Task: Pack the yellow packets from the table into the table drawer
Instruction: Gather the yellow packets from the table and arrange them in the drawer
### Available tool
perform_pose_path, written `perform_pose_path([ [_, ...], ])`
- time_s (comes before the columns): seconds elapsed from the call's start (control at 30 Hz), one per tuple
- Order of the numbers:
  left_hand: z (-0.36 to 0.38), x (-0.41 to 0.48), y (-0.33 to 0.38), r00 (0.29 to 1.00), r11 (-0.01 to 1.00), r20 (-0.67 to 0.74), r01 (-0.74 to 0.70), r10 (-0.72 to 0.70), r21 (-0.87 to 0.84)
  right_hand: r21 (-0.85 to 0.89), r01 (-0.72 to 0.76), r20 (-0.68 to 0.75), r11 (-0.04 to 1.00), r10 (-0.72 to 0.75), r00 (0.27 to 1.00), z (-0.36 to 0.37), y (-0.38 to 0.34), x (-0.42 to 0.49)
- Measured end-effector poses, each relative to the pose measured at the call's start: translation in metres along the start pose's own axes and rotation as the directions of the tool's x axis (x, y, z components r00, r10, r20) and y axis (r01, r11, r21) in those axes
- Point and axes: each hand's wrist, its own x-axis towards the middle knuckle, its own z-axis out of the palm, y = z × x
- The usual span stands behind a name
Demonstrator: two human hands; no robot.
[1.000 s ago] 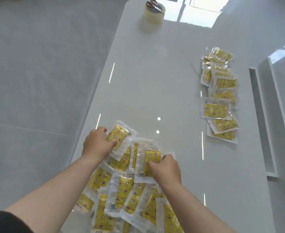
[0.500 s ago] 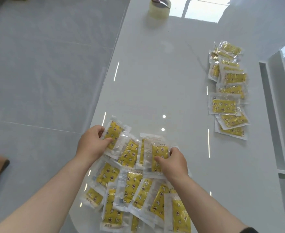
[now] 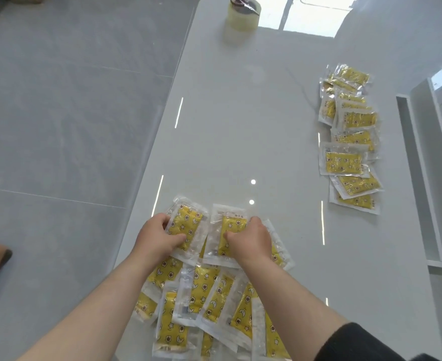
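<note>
Left hand (image 3: 157, 238) grips left packet (image 3: 187, 222), right hand (image 3: 251, 242) grips right packet (image 3: 231, 225); both long axes point away.

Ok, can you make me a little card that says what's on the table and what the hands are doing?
left grip: holds one yellow packet by its edge
right grip: holds another packet right beside it
near pile: many overlapping yellow packets, under both hands
far pile: row of packets on the right side of the table
tape roll: at the far end, scissors lying on top
drawer: probably the white open box at the right; no packets seen inside
</note>
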Motion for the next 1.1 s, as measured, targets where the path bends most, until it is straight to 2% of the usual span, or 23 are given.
perform_pose_path([
  [0.13, 0.007, 0.001, -0.001, 0.997, 0.991, -0.047, -0.054, 0.060, 0.123, 0.011, 0.022, 0.028, 1.000, -0.023, 0.999, 0.004, 0.000, 0.003],
  [0.27, 0.014, 0.002, -0.001, 0.993, 0.984, -0.088, -0.057, 0.073, 0.167, -0.090, 0.122, 0.023, 0.988, -0.121, 0.992, 0.001, 0.002, 0.002],
  [0.4, 0.023, -0.002, 0.001, 0.989, 0.967, -0.113, -0.067, 0.097, 0.244, -0.160, 0.163, 0.018, 0.974, -0.162, 0.987, 0.000, 0.006, 0.001],
  [0.67, 0.029, -0.004, 0.020, 0.993, 0.962, -0.119, 0.010, 0.024, 0.274, -0.177, 0.075, 0.026, 0.981, -0.071, 0.997, 0.007, -0.003, 0.002],
  [0.77, 0.028, -0.004, 0.022, 0.995, 0.971, -0.094, -0.004, 0.027, 0.240, -0.191, 0.035, 0.013, 0.981, -0.034, 0.999, 0.008, -0.004, 0.005],
  [0.93, 0.018, -0.003, 0.019, 0.999, 0.999, 0.018, 0.040, -0.041, 0.016, -0.185, -0.001, 0.020, 0.983, 0.005, 1.000, 0.009, -0.008, 0.007],
  [1.1, 0.002, -0.003, 0.013, 0.999, 0.990, 0.018, 0.050, -0.047, -0.136, -0.190, 0.007, 0.034, 0.982, 0.000, 0.999, 0.007, -0.014, 0.010],
])
